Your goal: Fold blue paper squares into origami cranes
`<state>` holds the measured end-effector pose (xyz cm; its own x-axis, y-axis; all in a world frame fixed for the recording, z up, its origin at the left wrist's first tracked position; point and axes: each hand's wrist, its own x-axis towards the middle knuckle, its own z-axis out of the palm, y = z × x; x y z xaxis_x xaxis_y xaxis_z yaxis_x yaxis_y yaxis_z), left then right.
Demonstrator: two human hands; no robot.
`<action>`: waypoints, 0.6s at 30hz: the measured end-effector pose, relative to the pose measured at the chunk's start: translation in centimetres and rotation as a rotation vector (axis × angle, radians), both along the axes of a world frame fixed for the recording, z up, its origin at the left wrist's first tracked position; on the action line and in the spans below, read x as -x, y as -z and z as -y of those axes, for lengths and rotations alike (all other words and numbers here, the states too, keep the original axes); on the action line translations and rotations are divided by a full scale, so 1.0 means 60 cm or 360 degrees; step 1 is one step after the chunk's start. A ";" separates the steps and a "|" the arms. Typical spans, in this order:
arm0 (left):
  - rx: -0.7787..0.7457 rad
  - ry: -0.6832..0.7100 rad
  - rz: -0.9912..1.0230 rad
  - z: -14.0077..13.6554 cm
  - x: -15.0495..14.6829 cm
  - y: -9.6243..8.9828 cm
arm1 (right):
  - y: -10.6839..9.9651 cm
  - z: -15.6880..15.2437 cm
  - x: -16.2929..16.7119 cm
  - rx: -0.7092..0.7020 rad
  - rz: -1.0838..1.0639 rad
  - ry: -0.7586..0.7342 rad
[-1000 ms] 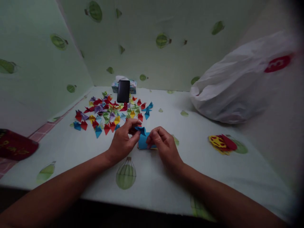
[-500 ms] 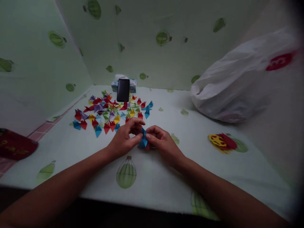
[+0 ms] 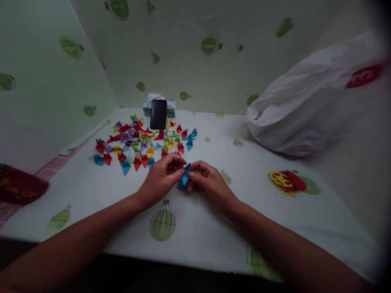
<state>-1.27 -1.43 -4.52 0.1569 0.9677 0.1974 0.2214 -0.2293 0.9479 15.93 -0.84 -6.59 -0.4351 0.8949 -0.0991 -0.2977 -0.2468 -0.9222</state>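
Observation:
Between my two hands, above the near middle of the table, is a small folded blue paper piece (image 3: 185,175), probably an origami crane in the making by its look. My left hand (image 3: 163,175) pinches its left side between thumb and fingers. From the right, my right hand (image 3: 209,181) grips it with thumb and curled fingers. Part of the paper is hidden behind my fingertips. Just beyond my left hand lies a spread of folded paper cranes (image 3: 137,161) in red, blue, yellow, green and purple.
A dark phone (image 3: 158,114) leans on a tissue box (image 3: 171,109) behind the cranes. At the right stand a bulging white plastic bag (image 3: 299,106) and, nearer, red and yellow cut-out pieces (image 3: 285,182). A dark red object with yellow writing (image 3: 23,185) is at the left edge.
The blue paper has turned slightly in my fingers and stands a little more upright. Both hands keep their hold, and the view has shifted a little.

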 end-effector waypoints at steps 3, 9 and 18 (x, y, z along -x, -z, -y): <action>-0.0149 -0.0028 -0.0132 0.003 0.000 0.000 | 0.000 -0.001 0.001 -0.0006 -0.0005 0.0013; 0.0024 -0.0008 0.0007 0.003 -0.001 0.003 | 0.003 -0.003 0.005 -0.0010 -0.0021 0.0039; 0.0127 -0.0014 0.0109 0.003 -0.004 0.005 | 0.001 -0.004 0.002 -0.0137 0.0102 0.0044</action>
